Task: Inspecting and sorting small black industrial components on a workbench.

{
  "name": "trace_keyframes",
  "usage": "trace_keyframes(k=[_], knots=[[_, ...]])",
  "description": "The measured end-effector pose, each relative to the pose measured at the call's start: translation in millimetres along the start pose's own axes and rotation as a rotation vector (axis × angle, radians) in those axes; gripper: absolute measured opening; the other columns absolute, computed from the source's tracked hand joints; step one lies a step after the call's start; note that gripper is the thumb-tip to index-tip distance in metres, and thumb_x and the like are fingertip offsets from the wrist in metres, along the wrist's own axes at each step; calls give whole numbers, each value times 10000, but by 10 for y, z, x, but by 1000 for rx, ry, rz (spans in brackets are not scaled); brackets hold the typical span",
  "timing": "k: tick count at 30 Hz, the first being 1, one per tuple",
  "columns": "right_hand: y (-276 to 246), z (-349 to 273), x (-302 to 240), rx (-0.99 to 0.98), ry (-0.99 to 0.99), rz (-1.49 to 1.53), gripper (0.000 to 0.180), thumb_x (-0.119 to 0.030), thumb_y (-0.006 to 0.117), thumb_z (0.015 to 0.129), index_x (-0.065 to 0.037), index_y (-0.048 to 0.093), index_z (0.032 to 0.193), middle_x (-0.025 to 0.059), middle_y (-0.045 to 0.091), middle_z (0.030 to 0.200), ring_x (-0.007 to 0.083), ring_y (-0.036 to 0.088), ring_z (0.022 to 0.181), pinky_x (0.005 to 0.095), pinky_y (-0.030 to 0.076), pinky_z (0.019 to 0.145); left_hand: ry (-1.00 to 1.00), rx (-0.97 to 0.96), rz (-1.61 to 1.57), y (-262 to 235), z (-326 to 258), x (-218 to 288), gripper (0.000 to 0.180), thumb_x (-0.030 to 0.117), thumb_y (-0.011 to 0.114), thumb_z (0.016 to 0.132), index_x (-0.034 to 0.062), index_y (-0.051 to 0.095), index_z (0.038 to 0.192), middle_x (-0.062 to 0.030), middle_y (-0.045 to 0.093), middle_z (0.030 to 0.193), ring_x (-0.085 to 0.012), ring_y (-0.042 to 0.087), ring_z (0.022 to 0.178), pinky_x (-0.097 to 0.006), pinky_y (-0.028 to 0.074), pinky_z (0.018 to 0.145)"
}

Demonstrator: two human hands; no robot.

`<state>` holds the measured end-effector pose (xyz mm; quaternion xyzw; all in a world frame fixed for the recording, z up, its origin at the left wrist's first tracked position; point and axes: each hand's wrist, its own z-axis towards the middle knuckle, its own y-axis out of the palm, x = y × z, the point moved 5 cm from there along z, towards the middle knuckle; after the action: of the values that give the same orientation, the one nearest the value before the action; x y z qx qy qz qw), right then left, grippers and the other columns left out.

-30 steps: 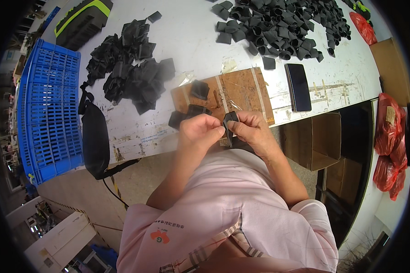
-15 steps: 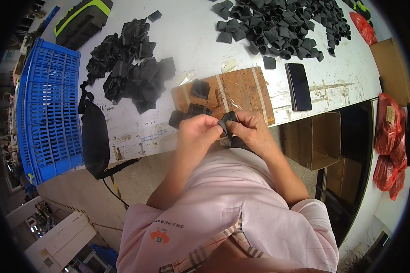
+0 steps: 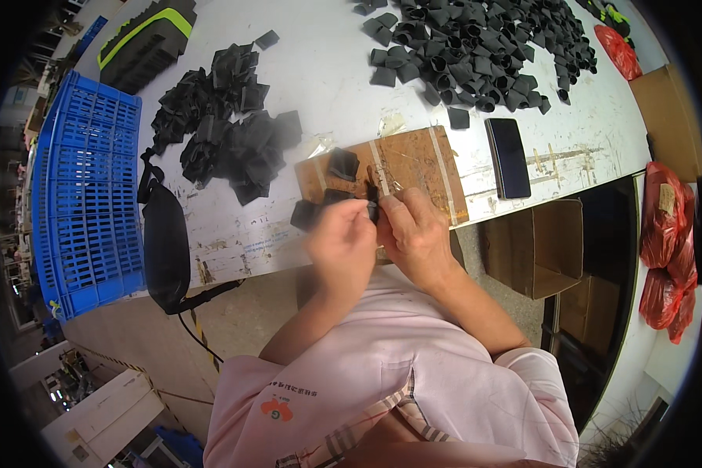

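A small black fabric piece (image 3: 373,209) is between my two hands, over the near edge of the brown board (image 3: 413,164). My right hand (image 3: 417,234) pinches it with closed fingers that cover much of it. From the other side, the fingertips of my left hand (image 3: 342,246) are closed at the same piece; the rest of that hand is blurred by motion. Just beyond my left hand, another black piece (image 3: 344,164) lies on the board. A further black piece (image 3: 304,214) sits by the board's left corner, partly behind my left hand.
Flat black pieces (image 3: 234,152) lie heaped at left; many rolled black loops (image 3: 476,58) spread at the far right. A phone (image 3: 508,160) rests right of the board. A blue crate (image 3: 93,195) and black pouch (image 3: 166,249) are at left, a cardboard box (image 3: 522,249) below the table's right edge.
My right hand has turned so its back faces up, covering more of the black piece. My left hand has turned too and is blurred, its fingertips staying near the piece.
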<state>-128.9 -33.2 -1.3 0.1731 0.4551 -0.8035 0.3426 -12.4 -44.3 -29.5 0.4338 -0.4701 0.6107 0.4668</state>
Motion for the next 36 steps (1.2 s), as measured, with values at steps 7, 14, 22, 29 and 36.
trace_keyframes(k=[7, 14, 22, 29, 36], knots=[[85, -50, 325, -1, 628, 930, 96, -64, 627, 752, 14, 574, 769, 9, 543, 675, 75, 427, 503, 210, 336, 443, -753, -429, -1182, 111, 131, 148, 191, -78, 488, 745, -28, 501, 929, -51, 524, 697, -25, 309, 392, -176, 238, 371], [192, 5, 137, -286, 1015, 1814, 124, -162, 564, 834, -59, 541, 770, -27, 478, 649, 40, 367, 524, 175, 278, 452, -77, -50, -202, -28, 213, 347, 164, -60, 518, 745, -32, 515, 907, -48, 534, 700, -26, 386, 452, -176, 305, 394], [98, 577, 229, -440, 672, 1343, 245, -293, 555, 851, -84, 504, 734, -66, 406, 623, 16, 296, 502, 159, 220, 435, -827, -483, -1506, 90, 466, 222, 181, -36, 365, 853, -18, 464, 1004, -74, 536, 661, -44, 266, 290, -182, 226, 312], [124, 424, 307, -430, 692, 1273, 263, -319, 545, 856, -90, 488, 741, -57, 406, 638, 21, 303, 508, 156, 229, 437, -655, -416, -1187, 88, 467, 170, 161, -29, 467, 820, 18, 470, 973, -76, 543, 798, -34, 304, 370, -178, 230, 348], [203, 370, 387, -461, 615, 1342, 241, -291, 535, 867, -85, 493, 751, -55, 406, 636, 30, 330, 533, 160, 249, 451, -515, -419, -1001, 88, 440, 131, 198, -34, 490, 785, 8, 475, 977, -51, 515, 773, -33, 301, 401, -183, 242, 368]])
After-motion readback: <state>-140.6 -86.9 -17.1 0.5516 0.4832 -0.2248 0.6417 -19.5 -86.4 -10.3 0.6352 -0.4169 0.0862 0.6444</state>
